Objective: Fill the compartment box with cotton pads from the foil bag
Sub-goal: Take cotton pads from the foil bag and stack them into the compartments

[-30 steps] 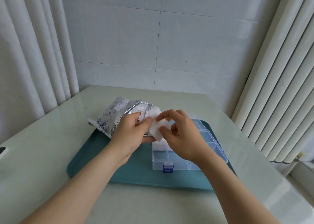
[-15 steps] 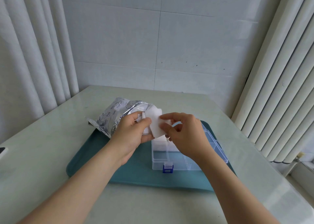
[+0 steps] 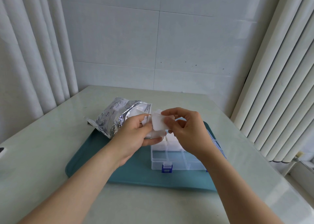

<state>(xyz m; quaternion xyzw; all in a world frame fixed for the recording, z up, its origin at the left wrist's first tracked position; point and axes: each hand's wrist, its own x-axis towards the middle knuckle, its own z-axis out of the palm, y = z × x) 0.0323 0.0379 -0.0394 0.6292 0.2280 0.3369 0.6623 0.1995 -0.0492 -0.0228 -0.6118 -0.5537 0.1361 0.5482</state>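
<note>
Cotton pads (image 3: 158, 126) gripped by left hand (image 3: 134, 135), one pinched by right hand (image 3: 188, 132); compartment box (image 3: 158, 162) back cells seemingly filled.

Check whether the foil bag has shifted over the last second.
No. The foil bag lies where it was, its left corner overhanging the same far-left edge of the teal tray.

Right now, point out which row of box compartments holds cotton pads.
The far row: its compartments show white with cotton pads. The near row, by the blue latch, is see-through down to the teal tray.
</note>
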